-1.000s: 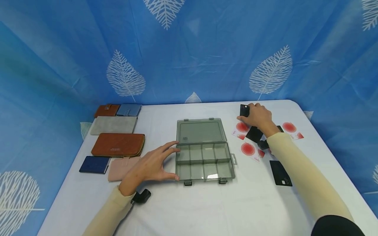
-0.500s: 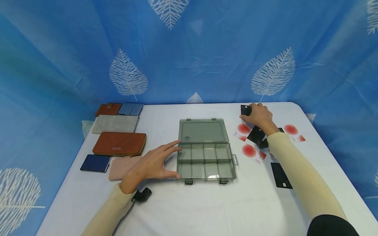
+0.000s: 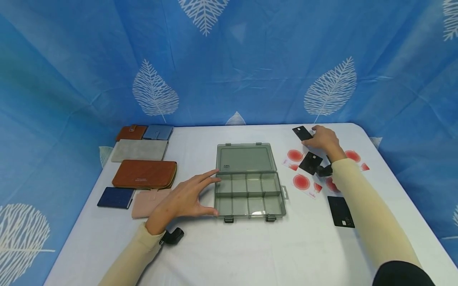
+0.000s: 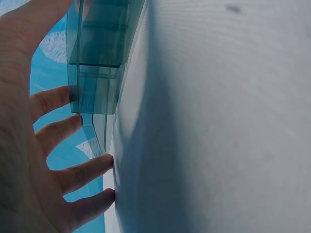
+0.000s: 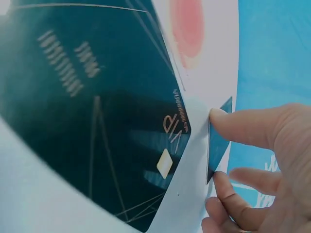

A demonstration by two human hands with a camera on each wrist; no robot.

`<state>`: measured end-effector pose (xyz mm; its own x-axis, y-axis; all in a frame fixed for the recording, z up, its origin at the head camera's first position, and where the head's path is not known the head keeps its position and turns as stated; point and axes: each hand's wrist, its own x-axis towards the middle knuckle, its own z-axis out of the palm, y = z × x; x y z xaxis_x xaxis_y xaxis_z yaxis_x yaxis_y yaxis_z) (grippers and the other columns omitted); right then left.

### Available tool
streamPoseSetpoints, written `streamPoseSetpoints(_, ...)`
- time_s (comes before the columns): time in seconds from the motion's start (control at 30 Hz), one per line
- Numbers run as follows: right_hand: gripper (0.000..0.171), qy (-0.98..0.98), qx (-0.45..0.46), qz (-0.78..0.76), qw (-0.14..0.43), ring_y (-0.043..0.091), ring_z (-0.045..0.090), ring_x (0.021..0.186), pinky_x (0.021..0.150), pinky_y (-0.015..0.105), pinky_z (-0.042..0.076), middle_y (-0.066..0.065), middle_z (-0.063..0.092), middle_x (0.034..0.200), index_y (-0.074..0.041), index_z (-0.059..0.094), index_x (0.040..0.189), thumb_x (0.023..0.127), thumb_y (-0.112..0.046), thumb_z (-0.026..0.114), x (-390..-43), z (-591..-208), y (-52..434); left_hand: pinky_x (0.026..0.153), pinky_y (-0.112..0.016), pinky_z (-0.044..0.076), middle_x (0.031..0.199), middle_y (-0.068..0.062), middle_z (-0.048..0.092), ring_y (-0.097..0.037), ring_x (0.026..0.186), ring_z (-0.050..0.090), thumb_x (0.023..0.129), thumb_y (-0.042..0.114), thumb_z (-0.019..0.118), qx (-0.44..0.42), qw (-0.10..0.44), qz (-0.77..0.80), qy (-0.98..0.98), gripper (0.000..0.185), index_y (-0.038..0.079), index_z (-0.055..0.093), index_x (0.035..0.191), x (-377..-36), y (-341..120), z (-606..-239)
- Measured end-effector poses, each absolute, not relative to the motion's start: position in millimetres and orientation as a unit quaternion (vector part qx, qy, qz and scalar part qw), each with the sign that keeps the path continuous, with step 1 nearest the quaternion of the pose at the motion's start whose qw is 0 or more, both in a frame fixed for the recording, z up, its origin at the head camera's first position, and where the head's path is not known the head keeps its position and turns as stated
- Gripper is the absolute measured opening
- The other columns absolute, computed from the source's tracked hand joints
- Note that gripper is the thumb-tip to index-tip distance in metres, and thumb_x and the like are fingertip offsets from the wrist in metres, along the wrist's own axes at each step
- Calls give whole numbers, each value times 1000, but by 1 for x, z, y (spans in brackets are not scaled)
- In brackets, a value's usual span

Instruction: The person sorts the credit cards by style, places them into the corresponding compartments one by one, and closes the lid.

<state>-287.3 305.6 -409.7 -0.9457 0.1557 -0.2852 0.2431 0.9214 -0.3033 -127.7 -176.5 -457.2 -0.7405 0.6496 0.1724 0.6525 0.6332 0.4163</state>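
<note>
The left hand (image 3: pixel 184 200) has its fingers spread along the left side of a translucent grey-green compartment box (image 3: pixel 245 194), thumb at the near corner. In the left wrist view, fingertips (image 4: pixel 73 92) reach the box's wall, and two other fingers touch the tabletop. At the back right, the right hand (image 3: pixel 325 141) pinches a black card (image 3: pixel 302 133) by its edges between thumb and fingers, as the right wrist view also shows with the card (image 5: pixel 219 141). Another black card (image 3: pixel 310 163), marked VIP in the right wrist view, lies just in front of that hand.
White-and-red cards (image 3: pixel 301 182) lie scattered around the right forearm, with a black card (image 3: pixel 340 211) nearer the front. On the left are a brown zip wallet (image 3: pixel 144 174), a grey wallet (image 3: pixel 139 150), a navy wallet (image 3: pixel 116 198), a pink one (image 3: pixel 148 202) and smaller ones behind.
The right hand has shifted slightly right, and the black card at its fingers has turned from straight to slanted. The left hand stays at the box.
</note>
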Motion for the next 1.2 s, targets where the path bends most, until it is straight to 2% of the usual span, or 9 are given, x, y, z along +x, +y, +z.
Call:
streamPoseSetpoints(0.2, 77, 964, 92, -203, 147, 55, 47, 137, 113, 66, 46, 40, 46, 151, 13, 42, 154, 98, -30, 73, -289, -413, 315, 97, -54, 60, 174, -4, 37, -33, 147, 53, 78, 78, 82, -366, 10, -230, -902, 100, 20, 58, 155, -127, -174, -460)
streamPoseSetpoints(0.4, 72, 965, 69, -232, 97, 55, 48, 132, 112, 69, 44, 41, 50, 147, 7, 46, 153, 95, -23, 77, -286, -419, 315, 96, -54, 60, 174, -2, 38, -32, 147, 53, 76, 74, 86, -354, 8, -225, -908, 102, 19, 56, 157, -125, -173, -459)
streamPoseSetpoints(0.57, 53, 966, 38, -253, 22, 46, 60, 99, 85, 59, 52, 35, 66, 117, -1, 55, 149, 101, -16, 69, -281, -426, 315, 98, -57, 59, 173, -4, 38, -34, 146, 54, 76, 72, 87, -344, 3, -230, -910, 105, 17, 53, 158, -124, -173, -458)
streamPoseSetpoints(0.63, 44, 964, 31, -262, -17, 39, 58, 83, 72, 50, 47, 30, 68, 101, -3, 61, 147, 105, -14, 63, -277, -429, 314, 96, -56, 60, 173, -5, 38, -34, 144, 56, 75, 72, 88, -344, 5, -233, -910, 105, 17, 54, 157, -125, -174, -458)
streamPoseSetpoints(0.73, 39, 959, 27, -275, -63, 35, 56, 75, 66, 43, 41, 26, 68, 92, -4, 64, 145, 107, -11, 61, -269, -432, 310, 94, -54, 60, 173, -5, 37, -33, 143, 57, 75, 73, 88, -342, 3, -234, -910, 105, 18, 54, 157, -126, -174, -459)
streamPoseSetpoints(0.87, 39, 949, 19, -300, -100, 41, 66, 83, 70, 48, 51, 31, 73, 103, -4, 65, 144, 107, -12, 63, -253, -429, 300, 94, -53, 60, 173, -3, 37, -32, 143, 56, 74, 75, 86, -337, 0, -228, -913, 106, 19, 53, 158, -128, -174, -459)
streamPoseSetpoints(0.97, 38, 939, 6, -324, -119, 45, 71, 95, 81, 57, 59, 32, 74, 112, -4, 66, 144, 107, -12, 63, -240, -427, 289, 92, -53, 61, 173, -4, 38, -32, 143, 56, 74, 75, 86, -337, 3, -224, -914, 106, 19, 52, 158, -128, -174, -459)
streamPoseSetpoints(1.1, 34, 921, -37, -365, -130, 47, 73, 110, 98, 63, 58, 31, 74, 114, -5, 68, 141, 107, -11, 65, -225, -424, 270, 92, -53, 61, 173, -5, 37, -33, 145, 54, 76, 74, 85, -342, -2, -224, -913, 106, 18, 51, 159, -128, -176, -457)
streamPoseSetpoints(1.2, 32, 911, -73, -388, -124, 47, 74, 111, 98, 62, 58, 29, 75, 112, -5, 69, 138, 106, -9, 67, -213, -421, 253, 97, -56, 59, 175, -4, 33, -33, 148, 50, 81, 72, 83, -345, -21, -227, -910, 103, 18, 48, 161, -129, -178, -455)
